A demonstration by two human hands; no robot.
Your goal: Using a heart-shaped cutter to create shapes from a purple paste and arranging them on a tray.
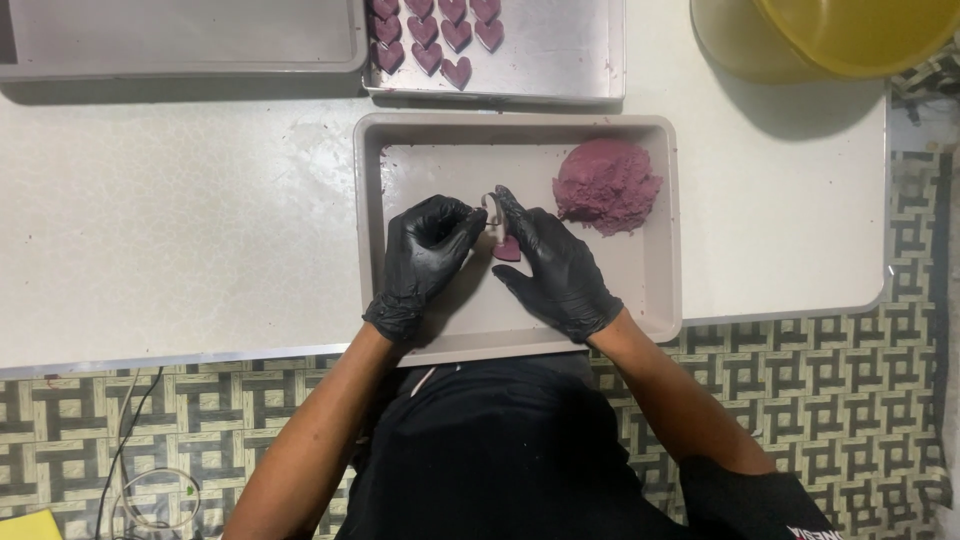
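Note:
Both hands wear black gloves and work over a grey rectangular tray [660, 290]. My left hand [425, 255] and my right hand [555, 265] meet at a small white heart-shaped mould [492, 208], pinching it between their fingertips. A purple heart-shaped piece [507, 249] shows just below the mould, by my right thumb. A mound of purple dough [608, 185] lies in the tray's far right corner, a short way right of my right hand.
A metal tray [570, 60] at the back holds several purple hearts [435, 35] in rows. Another grey tray [180, 40] stands at the back left. A yellow bowl [850, 35] sits at the back right. The white table [180, 220] ends above a patterned floor.

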